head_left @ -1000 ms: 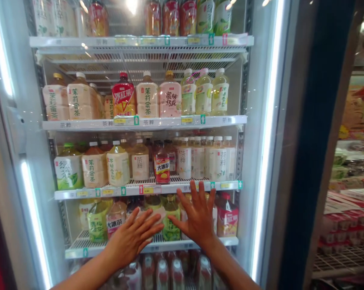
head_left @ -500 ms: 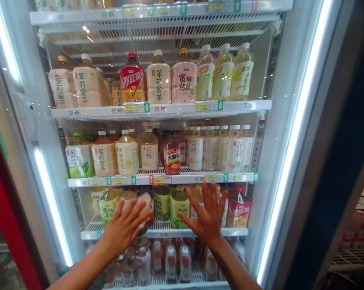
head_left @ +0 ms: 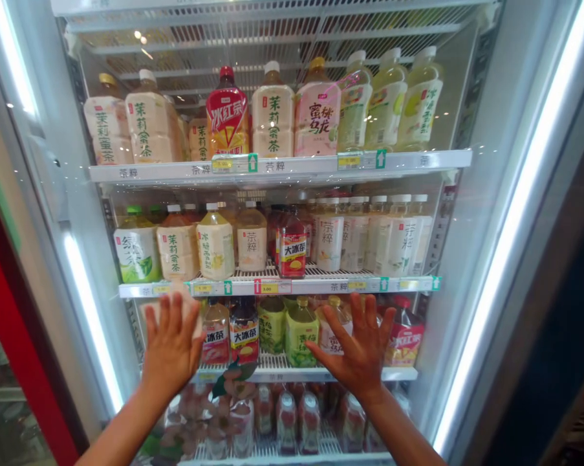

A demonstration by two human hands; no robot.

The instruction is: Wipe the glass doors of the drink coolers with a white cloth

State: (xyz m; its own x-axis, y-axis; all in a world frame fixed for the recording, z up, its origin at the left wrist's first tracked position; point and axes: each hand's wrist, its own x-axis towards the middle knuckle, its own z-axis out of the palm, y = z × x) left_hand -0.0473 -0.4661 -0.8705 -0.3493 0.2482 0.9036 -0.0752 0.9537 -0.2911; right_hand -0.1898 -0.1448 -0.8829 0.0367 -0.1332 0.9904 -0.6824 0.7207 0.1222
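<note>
My left hand (head_left: 171, 343) lies flat with a pale, thin wiping cloth (head_left: 194, 299) under its fingers, pressed against the clear glass door of a lit drinks cooler. Most of the cloth is hidden by the hand. My right hand (head_left: 362, 343) is spread wide, palm forward on or close to the glass, and holds nothing. Behind the glass, between the hands, are a dark bottle labelled in white and yellow (head_left: 244, 333) and a green tea bottle (head_left: 302, 333). A red-capped bottle (head_left: 405, 333) shows just right of my right hand.
Rows of bottled tea stand on white wire shelves, including a red iced tea (head_left: 227, 116) and a green-capped bottle (head_left: 136, 249). Bright light strips (head_left: 515, 213) run down both sides. A red panel (head_left: 20, 336) edges the left. Floral reflections (head_left: 233, 382) show low on the glass.
My left hand and the cloth have moved left across the glass. The view has come closer and tilted down slightly. My right hand stays spread, now further right in view.
</note>
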